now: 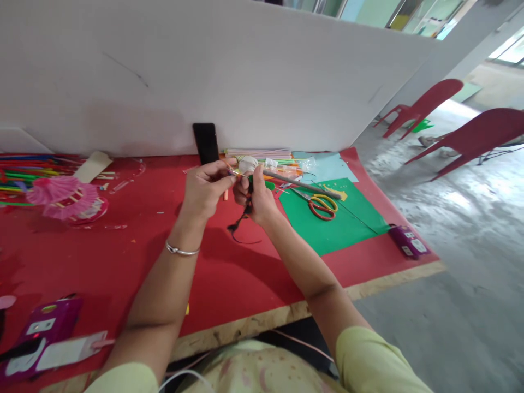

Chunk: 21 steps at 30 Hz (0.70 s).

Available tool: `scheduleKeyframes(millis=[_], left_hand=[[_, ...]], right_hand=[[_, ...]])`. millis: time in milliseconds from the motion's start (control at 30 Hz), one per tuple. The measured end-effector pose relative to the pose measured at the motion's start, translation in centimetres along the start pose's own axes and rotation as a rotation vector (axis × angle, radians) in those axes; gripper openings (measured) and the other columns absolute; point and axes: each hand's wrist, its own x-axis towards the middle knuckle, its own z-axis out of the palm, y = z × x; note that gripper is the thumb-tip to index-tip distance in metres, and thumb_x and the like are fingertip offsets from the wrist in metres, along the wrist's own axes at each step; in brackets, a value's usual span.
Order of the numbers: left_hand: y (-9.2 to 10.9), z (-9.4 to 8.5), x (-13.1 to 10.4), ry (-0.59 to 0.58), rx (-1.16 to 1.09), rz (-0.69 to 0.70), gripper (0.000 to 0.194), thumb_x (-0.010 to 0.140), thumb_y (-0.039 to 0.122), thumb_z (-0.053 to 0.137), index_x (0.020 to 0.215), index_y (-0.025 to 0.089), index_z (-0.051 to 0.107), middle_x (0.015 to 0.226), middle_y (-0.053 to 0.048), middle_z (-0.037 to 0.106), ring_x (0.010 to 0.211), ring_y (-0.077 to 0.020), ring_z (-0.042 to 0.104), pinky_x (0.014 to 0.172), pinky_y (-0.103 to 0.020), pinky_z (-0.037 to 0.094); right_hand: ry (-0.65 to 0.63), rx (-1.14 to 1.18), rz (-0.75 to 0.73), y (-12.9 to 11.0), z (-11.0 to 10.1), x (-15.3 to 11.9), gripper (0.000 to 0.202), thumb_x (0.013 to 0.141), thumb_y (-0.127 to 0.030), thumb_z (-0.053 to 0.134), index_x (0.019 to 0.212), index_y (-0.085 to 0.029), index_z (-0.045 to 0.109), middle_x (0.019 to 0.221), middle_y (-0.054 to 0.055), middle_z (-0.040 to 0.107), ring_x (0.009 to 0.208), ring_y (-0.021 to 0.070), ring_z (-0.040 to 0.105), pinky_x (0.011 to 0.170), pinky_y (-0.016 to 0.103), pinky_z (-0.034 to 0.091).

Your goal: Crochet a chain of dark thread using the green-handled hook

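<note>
Both of my hands meet above the middle of the red table covering, near its back edge. My left hand (pixel 204 188) pinches the end of something thin and small, too fine to make out. Close beside it on the right, my right hand (pixel 256 196) is closed round a dark, thin piece. A dark, wispy strand (pixel 235 226) hangs below my fingers. Behind my hands lies a white roll (pixel 247 164). A long grey rod (pixel 301 183) reaches from near my right hand toward the scissors (pixel 323 207), which have red and yellow handles and lie on a green sheet (pixel 339 234).
A black phone (pixel 206 143) leans on the white panel (pixel 245 76). Pink pleated craft (pixel 67 199) and coloured sticks (pixel 24 177) lie left. Purple boxes sit at the near left (pixel 53 327) and right edge (pixel 408 242). Red chairs (pixel 483 136) stand beyond the table.
</note>
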Motion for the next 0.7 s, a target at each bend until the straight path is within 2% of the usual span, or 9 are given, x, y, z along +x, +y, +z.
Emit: scheduleKeyframes(millis=[100, 200, 233, 300, 367, 433, 467, 567, 700], left_hand=[[-1.2, 1.1, -0.5, 0.117, 0.267, 0.224, 0.035, 0.077, 0.017, 0.084, 0.111, 0.021, 0.091, 0.083, -0.001, 0.076, 0.064, -0.0102, 0.056, 0.061, -0.023, 0.049], [-1.8, 2.3, -1.2, 0.211, 0.378, 0.298, 0.04, 0.079, 0.017, 0.082, 0.117, 0.024, 0.091, 0.09, -0.002, 0.076, 0.071, -0.0127, 0.06, 0.069, -0.025, 0.053], [-1.9, 2.7, -1.3, 0.236, 0.326, 0.265, 0.04, 0.079, 0.019, 0.083, 0.118, 0.024, 0.09, 0.092, -0.003, 0.076, 0.073, -0.0139, 0.063, 0.068, -0.025, 0.053], [-1.6, 3.0, -1.3, 0.243, 0.069, 0.091, 0.038, 0.079, 0.022, 0.081, 0.117, 0.023, 0.088, 0.089, -0.002, 0.075, 0.068, -0.0132, 0.064, 0.058, -0.023, 0.049], [-0.9, 2.6, -0.8, 0.152, -0.174, -0.111, 0.036, 0.071, 0.019, 0.083, 0.107, 0.019, 0.087, 0.074, 0.001, 0.069, 0.053, -0.0085, 0.052, 0.048, -0.02, 0.035], [0.1, 1.6, -0.2, 0.043, -0.291, -0.259, 0.036, 0.06, 0.012, 0.086, 0.096, 0.015, 0.086, 0.06, 0.005, 0.059, 0.044, -0.0031, 0.034, 0.043, -0.019, 0.022], [0.5, 0.9, 0.1, -0.012, -0.308, -0.309, 0.038, 0.056, 0.009, 0.087, 0.094, 0.014, 0.087, 0.058, 0.006, 0.058, 0.044, -0.0022, 0.031, 0.043, -0.018, 0.019], [1.5, -0.6, 0.5, -0.106, -0.291, -0.378, 0.04, 0.055, 0.007, 0.088, 0.095, 0.014, 0.088, 0.064, 0.002, 0.067, 0.042, -0.0003, 0.03, 0.043, -0.019, 0.016], [1.9, -1.2, 0.5, -0.174, -0.274, -0.4, 0.04, 0.056, 0.007, 0.089, 0.095, 0.014, 0.089, 0.064, 0.002, 0.068, 0.041, 0.0008, 0.028, 0.043, -0.019, 0.017]], right_hand=[[0.155, 0.018, -0.004, 0.2, 0.4, 0.2, 0.079, 0.089, -0.099, 0.059, 0.069, -0.024, 0.047, 0.059, -0.006, 0.038, 0.048, 0.0085, 0.037, 0.044, 0.023, 0.029], [0.264, 0.092, 0.03, 0.1, 1.0, -0.1, 0.079, 0.089, -0.1, 0.055, 0.071, -0.024, 0.048, 0.059, -0.006, 0.041, 0.047, 0.0081, 0.036, 0.042, 0.022, 0.027], [0.27, 0.132, 0.041, 0.1, 1.3, -0.2, 0.079, 0.09, -0.101, 0.053, 0.072, -0.024, 0.048, 0.059, -0.006, 0.041, 0.046, 0.0079, 0.035, 0.042, 0.022, 0.027], [0.243, 0.19, 0.047, 0.3, 1.8, -0.4, 0.079, 0.092, -0.101, 0.049, 0.073, -0.024, 0.048, 0.059, -0.007, 0.041, 0.045, 0.0075, 0.031, 0.041, 0.022, 0.025], [0.192, 0.167, 0.022, 0.6, 1.7, -0.4, 0.081, 0.091, -0.103, 0.045, 0.073, -0.024, 0.047, 0.059, -0.007, 0.04, 0.045, 0.0076, 0.028, 0.041, 0.023, 0.025], [0.131, 0.047, -0.047, 0.9, 0.9, -0.1, 0.084, 0.087, -0.106, 0.046, 0.071, -0.024, 0.05, 0.059, -0.007, 0.041, 0.046, 0.0082, 0.032, 0.042, 0.024, 0.027], [0.09, -0.038, -0.1, 0.9, 0.2, 0.1, 0.085, 0.084, -0.107, 0.049, 0.07, -0.024, 0.053, 0.059, -0.006, 0.044, 0.047, 0.0087, 0.036, 0.043, 0.024, 0.029], [-0.013, -0.332, -0.292, 0.0, -2.2, 0.7, 0.083, 0.077, -0.103, 0.065, 0.07, -0.021, 0.066, 0.067, -0.001, 0.059, 0.054, 0.0103, 0.052, 0.05, 0.026, 0.041], [-0.189, -0.513, -0.391, -2.2, -4.1, 0.8, 0.08, 0.088, -0.097, 0.062, 0.074, -0.02, 0.075, 0.075, 0.003, 0.068, 0.055, 0.011, 0.06, 0.052, 0.027, 0.047]])
